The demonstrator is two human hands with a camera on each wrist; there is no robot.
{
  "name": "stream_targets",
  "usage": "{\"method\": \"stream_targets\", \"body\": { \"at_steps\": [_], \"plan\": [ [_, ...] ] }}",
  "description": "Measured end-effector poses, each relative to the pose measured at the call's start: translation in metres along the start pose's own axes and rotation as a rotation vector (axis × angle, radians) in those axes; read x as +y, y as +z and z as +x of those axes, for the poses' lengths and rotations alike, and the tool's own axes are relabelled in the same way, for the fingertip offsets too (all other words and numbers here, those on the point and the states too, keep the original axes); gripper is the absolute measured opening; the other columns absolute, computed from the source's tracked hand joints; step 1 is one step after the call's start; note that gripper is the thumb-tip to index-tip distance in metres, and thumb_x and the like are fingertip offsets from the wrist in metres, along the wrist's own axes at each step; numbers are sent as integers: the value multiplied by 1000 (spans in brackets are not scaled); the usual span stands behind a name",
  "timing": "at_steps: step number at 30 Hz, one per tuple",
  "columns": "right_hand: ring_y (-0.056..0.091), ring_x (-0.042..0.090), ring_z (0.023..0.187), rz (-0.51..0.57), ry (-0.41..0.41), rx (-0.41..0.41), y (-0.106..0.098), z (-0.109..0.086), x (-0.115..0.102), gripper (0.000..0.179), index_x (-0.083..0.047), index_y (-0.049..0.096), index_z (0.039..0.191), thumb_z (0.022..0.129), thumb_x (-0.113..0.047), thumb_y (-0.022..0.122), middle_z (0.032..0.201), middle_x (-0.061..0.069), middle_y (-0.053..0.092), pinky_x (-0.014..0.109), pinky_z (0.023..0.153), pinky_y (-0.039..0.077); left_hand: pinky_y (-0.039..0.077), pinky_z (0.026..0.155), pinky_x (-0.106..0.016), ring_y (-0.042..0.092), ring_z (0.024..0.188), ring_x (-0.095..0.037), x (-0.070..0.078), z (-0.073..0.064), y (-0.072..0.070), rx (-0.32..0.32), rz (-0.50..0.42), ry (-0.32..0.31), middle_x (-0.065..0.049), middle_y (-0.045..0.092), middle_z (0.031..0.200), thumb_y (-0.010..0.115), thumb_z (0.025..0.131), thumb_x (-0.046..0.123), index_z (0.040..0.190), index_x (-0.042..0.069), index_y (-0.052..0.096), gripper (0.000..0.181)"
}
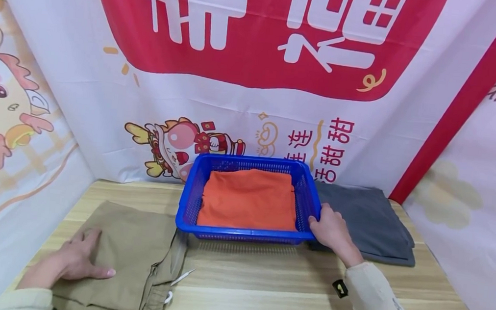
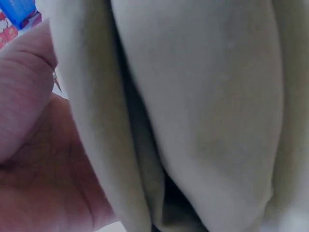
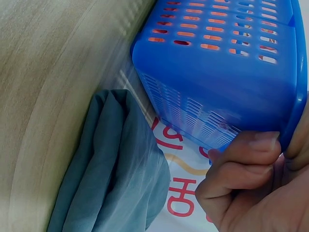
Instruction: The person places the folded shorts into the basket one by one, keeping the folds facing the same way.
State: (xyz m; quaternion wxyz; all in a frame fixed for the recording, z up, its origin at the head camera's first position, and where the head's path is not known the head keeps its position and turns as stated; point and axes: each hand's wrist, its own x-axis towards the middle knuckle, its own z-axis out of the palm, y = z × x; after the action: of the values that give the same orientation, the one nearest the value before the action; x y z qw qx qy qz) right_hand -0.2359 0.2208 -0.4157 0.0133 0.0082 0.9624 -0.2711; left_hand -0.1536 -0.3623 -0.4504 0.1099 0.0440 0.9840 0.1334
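In the head view, a blue plastic basket (image 1: pixel 241 232) with slotted walls holds a folded orange cloth (image 1: pixel 248 199). My right hand (image 1: pixel 332 227) grips its right rim, fingers curled round the edge, as the right wrist view also shows. A folded pair of khaki trousers (image 1: pixel 129 248) with an elastic waist and white drawstring lies at the left. My left hand (image 1: pixel 75 258) rests on their left part, thumb spread out to the right. Up close in the left wrist view, khaki folds (image 2: pixel 207 106) hide most of its fingers.
A folded dark grey-blue garment (image 1: pixel 363 224) lies at the right, next to the basket and partly behind my right hand. Everything stands on a wood-grain table (image 1: pixel 236 292). Printed cloth hangings (image 1: pixel 252 111) close in the back and both sides.
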Motion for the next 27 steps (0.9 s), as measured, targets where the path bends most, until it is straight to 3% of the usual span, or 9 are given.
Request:
{"method": "stream_targets", "body": {
  "at_steps": [4,9,15,19,21,23,27],
  "plan": [
    [68,37,90,-2,8,2,0,0,1,51,14,46,135,101,-22,57,110,29,66,49,71,56,33,93,-80,30,114,-80,1,-1,-1,18,10,36,-58,21,133,86,72,56,142,-22,19,124],
    [68,38,93,-3,6,18,0,-1,3,51,12,48,134,100,-24,58,113,29,66,54,77,56,32,97,-77,30,118,-75,-7,8,-12,24,-98,40,-60,25,131,82,79,52,142,-27,13,122],
    [65,43,97,-28,5,99,-3,-8,4,59,11,51,132,101,-39,59,116,31,64,60,82,53,30,103,-74,29,123,-72,-20,25,-27,-34,-263,-97,-59,20,135,77,86,52,140,-31,-1,126],
    [62,41,84,-66,3,248,-2,-20,-1,67,7,48,133,98,-48,61,114,29,55,55,70,52,29,106,-71,27,126,-69,-26,31,-32,-65,-375,-208,-57,16,137,76,87,51,141,-30,-5,126],
    [58,35,74,-80,-39,339,1,-29,-8,65,6,49,131,97,-48,63,108,24,50,50,62,51,33,105,-69,33,124,-66,-28,33,-33,-63,-409,-250,-55,20,136,76,87,50,141,-31,-1,124],
    [54,29,66,-74,-119,427,5,-40,-17,56,4,54,124,95,-43,68,102,20,50,43,54,48,43,97,-63,48,114,-59,-29,34,-33,-50,-425,-267,-50,36,128,78,85,47,140,-30,14,114],
    [48,15,59,-41,-378,539,20,-65,-43,30,-4,63,99,89,-29,78,83,7,54,30,48,40,54,74,-45,63,87,-34,-30,37,-32,-27,-474,-277,-29,59,100,82,83,38,120,-25,41,84]
  ]
}}
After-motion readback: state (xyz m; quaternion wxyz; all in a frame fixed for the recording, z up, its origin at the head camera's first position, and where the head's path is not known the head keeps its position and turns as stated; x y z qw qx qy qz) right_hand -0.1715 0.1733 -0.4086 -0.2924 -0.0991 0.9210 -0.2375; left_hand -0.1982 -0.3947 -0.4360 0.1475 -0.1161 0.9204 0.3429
